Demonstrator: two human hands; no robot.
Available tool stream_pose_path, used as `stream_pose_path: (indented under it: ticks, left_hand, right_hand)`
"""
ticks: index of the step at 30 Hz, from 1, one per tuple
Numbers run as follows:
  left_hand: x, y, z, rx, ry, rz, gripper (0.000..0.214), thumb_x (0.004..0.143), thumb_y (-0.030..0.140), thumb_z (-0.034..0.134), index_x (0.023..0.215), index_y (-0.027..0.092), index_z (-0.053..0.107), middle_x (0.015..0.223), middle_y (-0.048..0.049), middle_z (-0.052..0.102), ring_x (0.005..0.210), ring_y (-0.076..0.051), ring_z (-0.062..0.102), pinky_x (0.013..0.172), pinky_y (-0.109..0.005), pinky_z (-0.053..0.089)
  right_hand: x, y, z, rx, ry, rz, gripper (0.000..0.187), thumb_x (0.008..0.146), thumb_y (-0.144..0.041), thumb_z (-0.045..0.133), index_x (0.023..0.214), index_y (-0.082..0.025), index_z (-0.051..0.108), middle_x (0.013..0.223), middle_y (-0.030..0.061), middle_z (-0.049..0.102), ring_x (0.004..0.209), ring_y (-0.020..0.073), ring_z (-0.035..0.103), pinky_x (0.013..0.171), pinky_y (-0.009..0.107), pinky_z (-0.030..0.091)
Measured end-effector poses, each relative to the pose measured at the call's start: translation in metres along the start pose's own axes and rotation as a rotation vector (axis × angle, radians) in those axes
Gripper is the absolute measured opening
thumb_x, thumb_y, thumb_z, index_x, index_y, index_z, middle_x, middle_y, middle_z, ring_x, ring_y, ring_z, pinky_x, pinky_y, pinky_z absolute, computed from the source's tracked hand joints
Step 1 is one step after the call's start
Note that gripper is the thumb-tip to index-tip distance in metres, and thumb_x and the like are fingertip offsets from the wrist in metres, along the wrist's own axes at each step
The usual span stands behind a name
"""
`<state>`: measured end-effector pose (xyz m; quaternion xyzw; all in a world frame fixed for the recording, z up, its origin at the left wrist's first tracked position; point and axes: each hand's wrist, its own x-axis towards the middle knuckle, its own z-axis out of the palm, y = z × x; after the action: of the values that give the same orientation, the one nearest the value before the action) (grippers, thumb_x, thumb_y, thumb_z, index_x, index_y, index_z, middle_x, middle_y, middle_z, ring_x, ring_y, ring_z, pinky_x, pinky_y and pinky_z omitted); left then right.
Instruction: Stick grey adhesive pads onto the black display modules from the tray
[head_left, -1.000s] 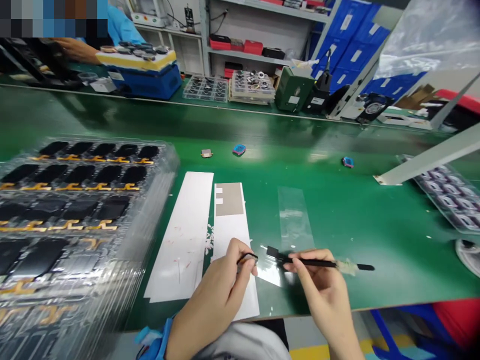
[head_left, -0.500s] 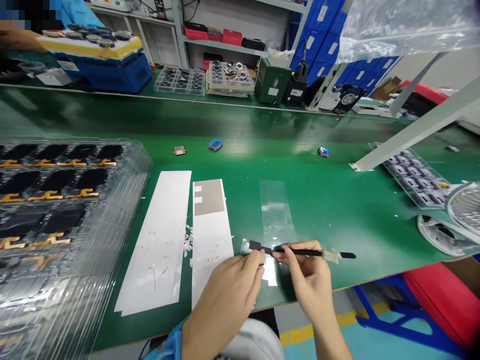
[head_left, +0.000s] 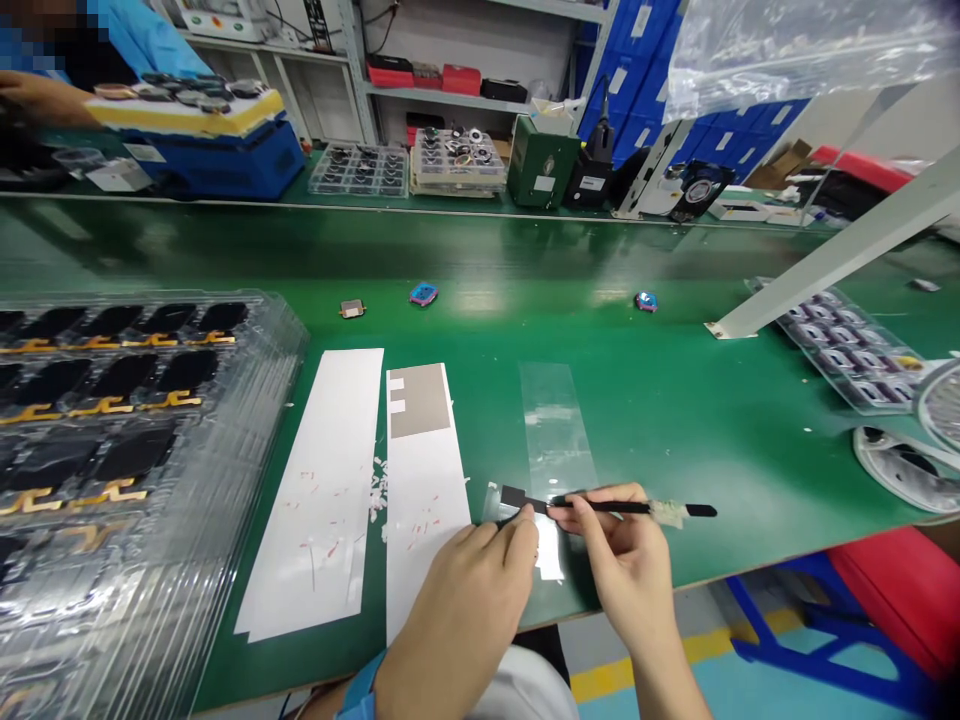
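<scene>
My right hand (head_left: pixel 626 545) pinches slim black tweezers (head_left: pixel 626 507), which lie nearly level with pale tape wound around their rear part. At their left end is a small dark flat piece (head_left: pixel 514 496), its narrow tail reaching toward the tweezers' tip. My left hand (head_left: pixel 480 580) is closed, thumb and forefinger pinching at the lower edge of that piece; the rest of its fingers are curled and partly hidden. Under both hands lie a clear plastic strip (head_left: pixel 559 420) and a small white patch (head_left: pixel 550 560) near the table's front edge.
White paper sheets (head_left: pixel 319 480) and a sheet with a grey-brown label (head_left: pixel 418 400) lie left, white scraps (head_left: pixel 379 485) between them. Stacked clear trays (head_left: pixel 255 400) of black screens stand far left. A white post (head_left: pixel 825 250), a parts tray (head_left: pixel 847 345) and a fan (head_left: pixel 900 465) are right.
The view has shifted slightly. Both hands keep their pinch, with the left fingertips a little nearer the dark piece's tail. At the back left, another person's blue sleeve shows more.
</scene>
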<state>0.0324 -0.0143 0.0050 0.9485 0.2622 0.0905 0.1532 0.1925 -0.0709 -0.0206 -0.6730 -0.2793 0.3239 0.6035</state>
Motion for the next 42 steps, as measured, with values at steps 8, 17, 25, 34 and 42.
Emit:
stream_pose_path:
  ticks: [8,17,25,34,42]
  left_hand:
    - [0.004,-0.012,-0.017,-0.453,0.038,-0.282,0.015,0.093,0.015,0.049,0.099,0.019,0.063,0.087,-0.0024,0.071,0.068,-0.019,0.064,0.062,-0.032,0.052]
    - [-0.014,-0.035,-0.031,-0.724,0.29,-0.327,0.023,0.094,0.025,0.053,0.109,0.023,0.071,0.077,-0.0007,0.07,0.069,-0.016,0.062,0.063,-0.025,0.048]
    - [-0.019,-0.047,-0.024,-0.688,0.362,-0.263,0.041,0.1,0.019,0.037,0.14,0.027,0.045,0.101,-0.0044,0.065,0.088,-0.018,0.064,0.077,-0.031,0.05]
    - [-0.023,-0.046,-0.016,-0.653,0.368,-0.396,0.048,0.099,0.015,0.033,0.144,0.03,0.039,0.098,-0.0037,0.056,0.085,-0.019,0.059,0.072,-0.032,0.047]
    - [-0.023,-0.044,-0.021,-0.626,0.316,-0.447,0.051,0.099,0.017,0.033,0.148,0.03,0.032,0.1,-0.0048,0.057,0.085,-0.021,0.06,0.071,-0.034,0.048]
  right_hand:
    - [0.0,-0.004,-0.003,0.079,0.059,-0.106,0.023,0.083,-0.032,0.073,0.091,-0.021,0.053,0.083,0.0022,0.068,0.064,0.0187,0.074,0.062,0.029,0.064]
    - [-0.024,-0.057,0.044,0.303,-0.189,-0.532,0.018,0.091,-0.005,0.056,0.096,-0.022,0.057,0.085,0.0028,0.067,0.086,0.0212,0.074,0.077,0.038,0.065]
    - [-0.026,-0.046,0.086,0.327,-0.222,-0.631,0.02,0.093,-0.003,0.052,0.1,-0.022,0.055,0.093,0.0044,0.067,0.097,0.0212,0.072,0.084,0.041,0.063]
    - [-0.021,-0.028,0.094,0.337,-0.246,-0.637,0.025,0.091,0.002,0.05,0.101,-0.02,0.055,0.095,0.0038,0.065,0.098,0.0192,0.071,0.089,0.043,0.061]
    - [-0.02,-0.026,0.095,0.31,-0.247,-0.629,0.025,0.091,0.002,0.05,0.102,-0.021,0.055,0.094,0.0044,0.066,0.097,0.0194,0.07,0.086,0.043,0.062]
